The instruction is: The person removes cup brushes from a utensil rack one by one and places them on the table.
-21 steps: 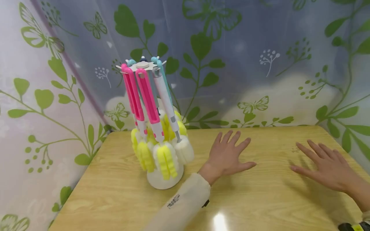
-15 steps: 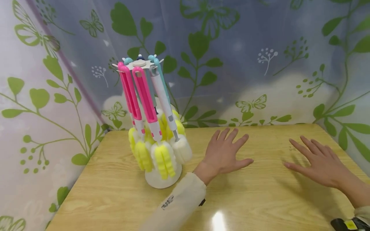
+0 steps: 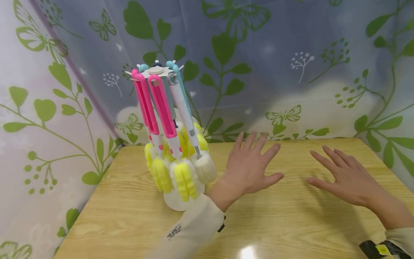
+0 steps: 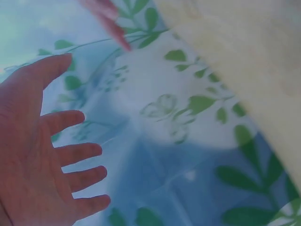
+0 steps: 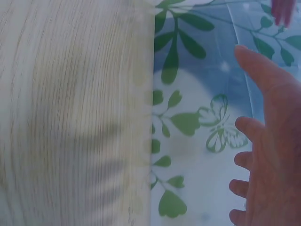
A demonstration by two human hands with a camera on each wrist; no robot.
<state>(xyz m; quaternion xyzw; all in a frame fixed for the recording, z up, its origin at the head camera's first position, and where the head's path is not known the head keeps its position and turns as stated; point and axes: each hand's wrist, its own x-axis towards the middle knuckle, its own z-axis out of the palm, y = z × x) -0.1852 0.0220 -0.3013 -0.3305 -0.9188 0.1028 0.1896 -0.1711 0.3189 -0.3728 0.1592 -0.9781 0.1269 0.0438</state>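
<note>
A white stand (image 3: 181, 199) at the table's left holds hanging brushes with pink (image 3: 163, 108), white and teal handles and yellow and white sponge heads (image 3: 182, 178). My left hand (image 3: 255, 162) is palm down with fingers spread, just right of the stand, and holds nothing. It looks slightly raised off the wooden table (image 3: 284, 223). My right hand (image 3: 336, 172) is spread palm down over the table's right side, also empty. The left wrist view shows the left hand (image 4: 47, 155) open. In the right wrist view, the right hand (image 5: 268, 155) is open beside the table (image 5: 70, 117).
A translucent curtain (image 3: 291, 72) printed with green leaves and butterflies hangs close behind the table and along its left side. The table's far edge runs just beyond my fingertips. A glare spot (image 3: 247, 251) lies near the front edge.
Both hands have shifted a little leftward. The left hand has lifted and its fingertips now reach the table's far edge, nearer the stand. The stand has not moved.
</note>
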